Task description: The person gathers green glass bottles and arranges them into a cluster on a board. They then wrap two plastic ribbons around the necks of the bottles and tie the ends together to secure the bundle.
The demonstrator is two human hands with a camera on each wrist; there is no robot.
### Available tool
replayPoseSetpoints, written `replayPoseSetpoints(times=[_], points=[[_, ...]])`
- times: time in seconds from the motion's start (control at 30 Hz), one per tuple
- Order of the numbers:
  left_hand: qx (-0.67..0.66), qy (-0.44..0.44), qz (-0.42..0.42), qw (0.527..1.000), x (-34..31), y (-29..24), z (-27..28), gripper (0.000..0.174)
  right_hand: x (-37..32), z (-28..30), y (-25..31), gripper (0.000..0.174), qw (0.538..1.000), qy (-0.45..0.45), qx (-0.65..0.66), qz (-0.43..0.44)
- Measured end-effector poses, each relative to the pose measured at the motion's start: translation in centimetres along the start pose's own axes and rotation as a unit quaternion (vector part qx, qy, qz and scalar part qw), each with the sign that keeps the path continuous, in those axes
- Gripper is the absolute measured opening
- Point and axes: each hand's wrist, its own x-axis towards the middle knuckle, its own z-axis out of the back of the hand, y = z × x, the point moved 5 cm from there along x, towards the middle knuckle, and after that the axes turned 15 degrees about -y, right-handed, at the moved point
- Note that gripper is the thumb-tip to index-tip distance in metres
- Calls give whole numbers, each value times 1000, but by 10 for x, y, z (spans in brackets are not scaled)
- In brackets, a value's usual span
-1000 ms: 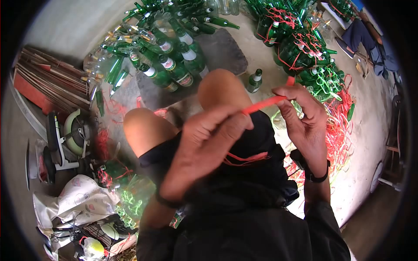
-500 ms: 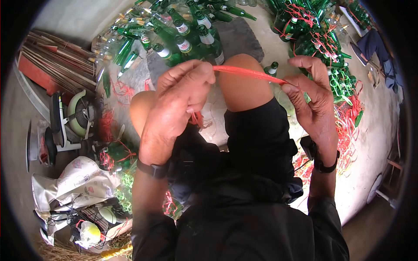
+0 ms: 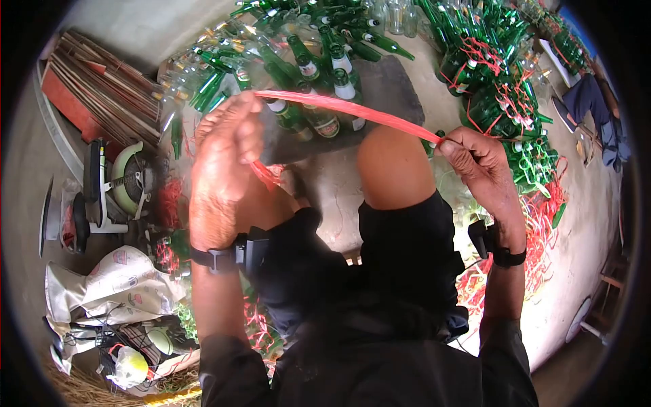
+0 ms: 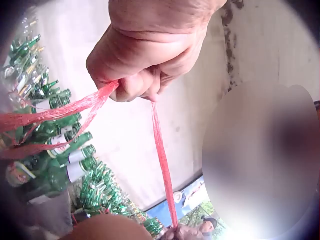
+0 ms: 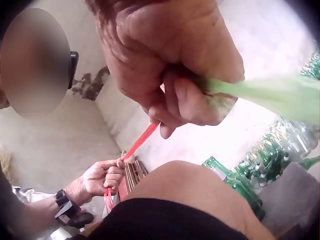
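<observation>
A length of red plastic twine (image 3: pixel 346 107) arches between the two hands, above the knees. My left hand (image 3: pixel 220 156) grips one end in its curled fingers, and a short tail hangs below the fist. At the other end, the thumb and fingertips of my right hand (image 3: pixel 480 163) pinch the twine. A pale green strip (image 5: pixel 280 95) also runs out of the right hand in the right wrist view. Beyond the left hand, green glass bottles (image 3: pixel 324 123) stand grouped on a dark slab (image 3: pixel 393 85).
Bundles of bottles tied with red twine (image 3: pixel 483 51) stand at the back right, above a heap of loose red twine (image 3: pixel 539 237). Wooden boards (image 3: pixel 102 95) and a white sack (image 3: pixel 119 285) lie on the left. Another person's leg (image 3: pixel 588 102) shows at the far right.
My left hand has moved left and upward, away from the right hand. The stretch of red twine between them has become longer. The right hand has shifted only slightly.
</observation>
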Motion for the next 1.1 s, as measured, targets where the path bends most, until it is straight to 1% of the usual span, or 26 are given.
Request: replayPoseSetpoints(times=[0.03, 0.07, 0.1, 0.17, 0.23, 0.27, 0.3, 0.37, 0.4, 0.53, 0.63, 0.67, 0.7, 0.77, 0.8, 0.83, 0.9, 1.03, 1.1], points=[[-10, -22, -11, 1000, 7, -4, 7, 18, 4, 2, 0, 21, 1000, 1, 0, 5], [5, -59, -33, 998, 11, -10, 10, 17, 8, 2, -2, 21, 1000, 10, 6, -13], [3, -62, -36, 997, 16, -13, 13, 17, 12, 1, -4, 21, 999, 19, 12, -32], [-1, -75, -50, 996, 31, -22, 22, 16, 22, -2, 1, 22, 1000, 10, 17, -22], [-1, -66, -59, 996, 43, -25, 26, 16, 34, -4, 0, 22, 998, -12, 26, -64], [3, -75, -67, 995, 48, -27, 27, 16, 42, -9, -2, 24, 997, -26, 63, -42], [8, -85, -76, 994, 53, -29, 28, 16, 50, -12, -2, 24, 997, -26, 62, -38], [9, -101, -82, 991, 64, -30, 30, 16, 67, -20, -6, 25, 988, -52, 111, -92], [12, -117, -85, 989, 70, -30, 32, 16, 76, -26, -7, 26, 987, -70, 122, -72], [16, -146, -89, 985, 93, -22, 44, 16, 118, -44, -8, 28, 988, -87, 122, -38], [16, -167, -104, 980, 110, -15, 51, 16, 152, -56, -17, 27, 989, -92, 114, -33], [14, -169, -114, 979, 115, -14, 52, 17, 164, -58, -22, 25, 989, -69, 123, -42], [12, -172, -115, 978, 121, -13, 52, 17, 175, -65, -25, 25, 989, -66, 123, -40], [17, -182, -127, 975, 132, -13, 53, 17, 194, -75, -26, 23, 983, -108, 148, 18], [16, -186, -131, 974, 137, -12, 54, 17, 204, -80, -31, 21, 983, -114, 145, -2], [15, -187, -133, 973, 144, -9, 56, 17, 212, -85, -35, 21, 983, -112, 146, 0], [17, -206, -133, 969, 157, -4, 59, 18, 230, -94, -42, 23, 980, -126, 144, 58], [27, -232, -127, 964, 184, 13, 59, 18, 266, -110, -73, 22, 980, -117, 137, 78], [19, -225, -131, 965, 203, 24, 66, 20, 277, -118, -83, 21, 981, -111, 141, 77]])
